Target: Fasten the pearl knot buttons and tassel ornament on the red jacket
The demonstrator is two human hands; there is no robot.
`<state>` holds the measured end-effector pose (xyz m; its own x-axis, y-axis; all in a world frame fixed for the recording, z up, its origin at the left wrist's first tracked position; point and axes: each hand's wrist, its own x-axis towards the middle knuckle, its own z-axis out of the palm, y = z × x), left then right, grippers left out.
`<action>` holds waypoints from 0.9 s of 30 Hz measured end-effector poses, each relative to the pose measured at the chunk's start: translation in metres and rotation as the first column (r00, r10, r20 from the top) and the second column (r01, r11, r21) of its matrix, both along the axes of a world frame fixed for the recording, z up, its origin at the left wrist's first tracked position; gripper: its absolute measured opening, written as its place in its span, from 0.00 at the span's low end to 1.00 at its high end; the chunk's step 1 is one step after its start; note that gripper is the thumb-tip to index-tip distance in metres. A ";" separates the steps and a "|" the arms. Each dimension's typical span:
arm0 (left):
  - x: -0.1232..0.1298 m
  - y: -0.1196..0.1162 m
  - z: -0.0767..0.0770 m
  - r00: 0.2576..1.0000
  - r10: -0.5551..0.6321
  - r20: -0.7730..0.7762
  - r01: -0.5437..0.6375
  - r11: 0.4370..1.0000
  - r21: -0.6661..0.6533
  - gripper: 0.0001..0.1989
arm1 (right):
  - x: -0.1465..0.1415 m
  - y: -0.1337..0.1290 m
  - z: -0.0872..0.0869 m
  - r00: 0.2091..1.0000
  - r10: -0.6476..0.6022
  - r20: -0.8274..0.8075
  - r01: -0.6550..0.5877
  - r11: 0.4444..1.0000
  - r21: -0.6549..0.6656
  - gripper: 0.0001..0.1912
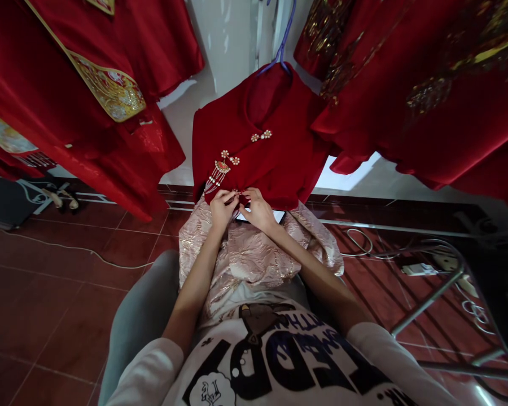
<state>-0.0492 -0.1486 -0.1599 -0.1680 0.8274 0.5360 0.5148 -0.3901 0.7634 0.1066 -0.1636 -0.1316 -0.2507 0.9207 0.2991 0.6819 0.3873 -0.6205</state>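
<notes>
Right under the grip, where the hem of a plush red garment (275, 175) is pinched by the left hand (223, 207) and right hand (256, 211), the lap is pretty much covered by a shiny, creased pale-pink cloth with a gold sheen (254, 262). On it, just below the fingers, a dark-edged phone with a lit white screen (278, 216) has been laid, partly hidden by the right hand. Below all that, a floor of reddish-brown square tiles with pale joints (59, 293) can be seen. Well off to the left of the grip, a thin whitish cable (118, 265) is strung across it, with light-coloured shoes (73, 202) set farther out. To the right, a loop of white cable (359, 242) is left lying, and a small white box-shaped object (421, 269) is seen beyond.
</notes>
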 end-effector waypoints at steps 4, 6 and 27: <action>0.001 -0.001 0.001 1.000 -0.021 0.001 0.021 1.000 -0.004 0.07 | -0.001 -0.001 -0.001 1.000 -0.014 -0.011 0.014 1.000 0.018 0.22; 0.003 -0.001 0.001 0.998 -0.048 -0.027 0.048 0.999 -0.005 0.05 | -0.001 0.000 -0.001 0.999 -0.008 -0.032 0.009 0.999 0.039 0.24; 0.013 0.006 -0.006 0.997 -0.035 0.072 0.037 0.999 -0.026 0.08 | 0.008 0.023 0.002 0.980 -0.115 -0.161 0.125 0.991 0.054 0.14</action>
<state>-0.0364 -0.1423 -0.1659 -0.1751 0.8477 0.5008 0.4445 -0.3858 0.8085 0.1150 -0.1408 -0.1294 -0.0853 0.9191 0.3848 0.6219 0.3508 -0.7001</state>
